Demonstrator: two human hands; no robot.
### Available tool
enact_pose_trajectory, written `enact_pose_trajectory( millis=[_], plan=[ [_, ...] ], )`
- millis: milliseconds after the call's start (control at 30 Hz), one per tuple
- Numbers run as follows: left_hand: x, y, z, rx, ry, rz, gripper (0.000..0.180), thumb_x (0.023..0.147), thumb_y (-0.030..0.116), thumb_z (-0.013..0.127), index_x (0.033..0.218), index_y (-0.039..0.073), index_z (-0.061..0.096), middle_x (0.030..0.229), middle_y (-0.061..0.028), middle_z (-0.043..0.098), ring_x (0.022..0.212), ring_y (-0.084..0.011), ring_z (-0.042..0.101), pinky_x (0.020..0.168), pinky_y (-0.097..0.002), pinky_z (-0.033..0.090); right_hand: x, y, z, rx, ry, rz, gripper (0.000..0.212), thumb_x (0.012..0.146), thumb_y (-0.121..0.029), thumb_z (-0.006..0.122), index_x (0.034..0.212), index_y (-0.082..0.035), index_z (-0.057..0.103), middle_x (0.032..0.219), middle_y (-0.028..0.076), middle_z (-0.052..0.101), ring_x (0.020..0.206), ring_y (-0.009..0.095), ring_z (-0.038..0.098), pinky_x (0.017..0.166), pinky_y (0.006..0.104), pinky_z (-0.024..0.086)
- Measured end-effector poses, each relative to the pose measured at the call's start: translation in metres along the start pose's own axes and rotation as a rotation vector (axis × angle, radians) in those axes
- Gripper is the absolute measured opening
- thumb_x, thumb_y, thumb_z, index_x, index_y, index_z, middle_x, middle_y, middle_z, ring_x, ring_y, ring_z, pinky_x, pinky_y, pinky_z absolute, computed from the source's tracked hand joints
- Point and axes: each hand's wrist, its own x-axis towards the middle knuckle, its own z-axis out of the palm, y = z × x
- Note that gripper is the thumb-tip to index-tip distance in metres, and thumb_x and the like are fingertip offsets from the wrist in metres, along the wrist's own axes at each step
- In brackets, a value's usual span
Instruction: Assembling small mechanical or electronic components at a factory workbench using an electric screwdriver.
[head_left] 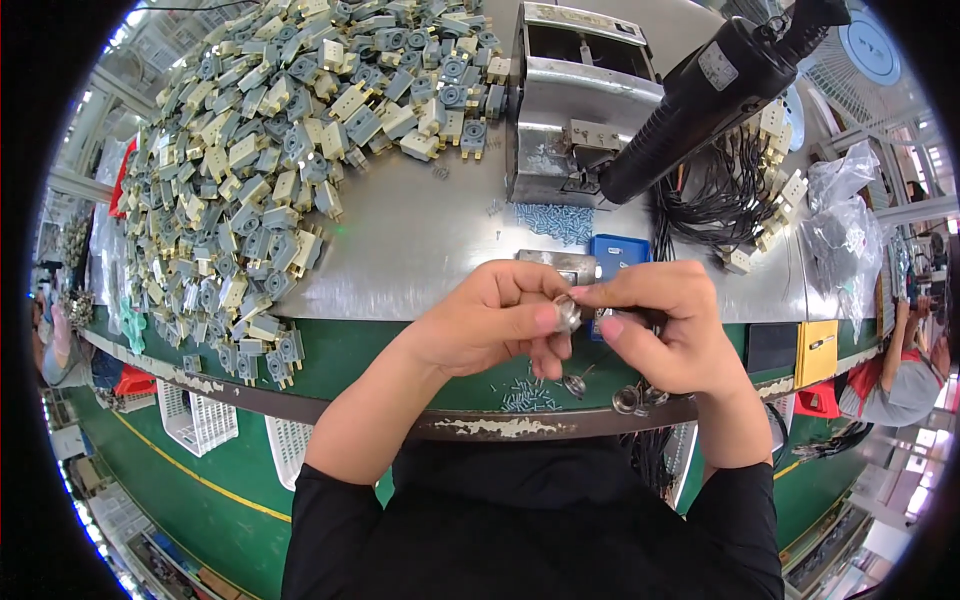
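Note:
Over the near edge of the bench, my left hand (490, 318) pinches a small round metal part (567, 314) between thumb and fingers. My right hand (668, 318) is closed beside it, its forefinger against the same part. A small shiny bit shows by the right thumb, too hidden to name. Below the hands lie loose small screws (528, 396), and more round metal parts (627, 400) with dark leads sit under my right hand. A metal block (545, 258) and a blue tray (622, 250) stand just behind my fingers, partly covered by them.
A big heap of grey and cream plug housings (260, 160) covers the left. Behind my hands stand a metal fixture (560, 90), a black electric screwdriver (690, 110) and a pile of blue screws (556, 223). Black cords with cream plugs (715, 205) lie right, near a yellow pad (818, 352).

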Motion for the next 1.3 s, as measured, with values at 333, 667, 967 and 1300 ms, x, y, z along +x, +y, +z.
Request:
enact_pose_trajectory(
  millis=[333, 667, 967, 1300],
  plan=[
    [0.004, -0.003, 0.027, 0.954, 0.425, 0.531, 0.024, 0.093, -0.006, 0.078, 0.113, -0.005, 0.065, 0.096, -0.0122, 0.077, 0.089, -0.0148, 0.077, 0.078, -0.0255, 0.063, -0.003, 0.01, 0.025, -0.022, 0.101, 0.015, 0.04, 0.085, -0.003, 0.068, 0.123, 0.006, 0.075, 0.082, 0.013, 0.074, 0.058, 0.016, 0.06, 0.055, 0.0286, 0.045],
    [0.006, -0.006, 0.006, 0.435, 0.201, 0.417, 0.024, 0.101, -0.001, 0.07, 0.12, -0.006, 0.056, 0.107, -0.0211, 0.076, 0.095, -0.0285, 0.079, 0.085, -0.0411, 0.068, 0.009, 0.006, 0.002, -0.067, -0.077, -0.026, 0.038, 0.096, 0.004, 0.057, 0.13, 0.003, 0.074, 0.089, 0.015, 0.076, 0.076, 0.021, 0.071, 0.071, 0.0325, 0.054],
    [0.0, -0.003, 0.009, 0.6, 0.298, 0.408, 0.027, 0.099, 0.001, 0.073, 0.122, -0.004, 0.058, 0.108, -0.0182, 0.077, 0.098, -0.0257, 0.078, 0.087, -0.0388, 0.066, 0.005, 0.002, 0.006, 0.136, -0.104, 0.214, 0.044, 0.097, -0.007, 0.067, 0.14, 0.002, 0.068, 0.085, 0.013, 0.073, 0.077, 0.021, 0.069, 0.072, 0.0332, 0.053],
    [-0.102, 0.075, -0.003, 2.245, 1.358, 0.378, 0.039, 0.086, 0.034, 0.085, 0.115, 0.008, 0.077, 0.096, -0.0094, 0.068, 0.084, -0.0303, 0.07, 0.073, -0.0419, 0.055, -0.008, 0.033, -0.029, -0.649, -0.199, 0.098, 0.033, 0.073, -0.01, 0.085, 0.103, -0.001, 0.073, 0.094, 0.013, 0.066, 0.092, 0.039, 0.06, 0.088, 0.0463, 0.05]
  ],
)
